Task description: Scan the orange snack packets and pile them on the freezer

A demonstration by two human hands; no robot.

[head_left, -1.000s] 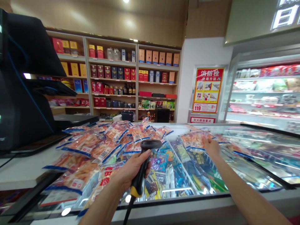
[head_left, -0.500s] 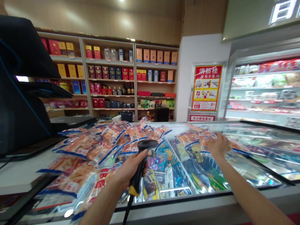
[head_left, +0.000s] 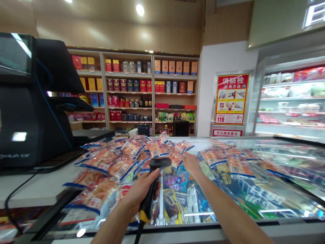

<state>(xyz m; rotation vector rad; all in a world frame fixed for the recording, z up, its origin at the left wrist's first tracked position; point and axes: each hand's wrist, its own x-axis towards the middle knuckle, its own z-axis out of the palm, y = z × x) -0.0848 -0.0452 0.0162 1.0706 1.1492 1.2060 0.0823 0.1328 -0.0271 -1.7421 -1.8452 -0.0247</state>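
Observation:
My left hand (head_left: 143, 189) is wrapped round the handle of a black and yellow barcode scanner (head_left: 149, 196), its head upright and its cable hanging below. My right hand (head_left: 191, 164) reaches forward with fingers stretched out, beside the right edge of a heap of clear, blue-edged snack bags (head_left: 122, 167) with orange contents. Its fingertips are at a bag (head_left: 175, 158) there; whether they touch it I cannot tell. To the right of this hand, more of the same bags (head_left: 239, 166) lie spread on the glass top (head_left: 256, 200) of a chest freezer.
Colourful frozen packs (head_left: 175, 203) and white wire baskets show under the glass. A black checkout terminal (head_left: 33, 112) stands on a white counter (head_left: 27, 189) at left. Shelves of boxes and bottles (head_left: 129, 84) line the back wall; a lit display fridge (head_left: 294, 98) stands at right.
My right hand has moved left, from the bags on the right to the edge of the heap. A bag now shows where it was. The scanner stays in my left hand; the view has shifted slightly.

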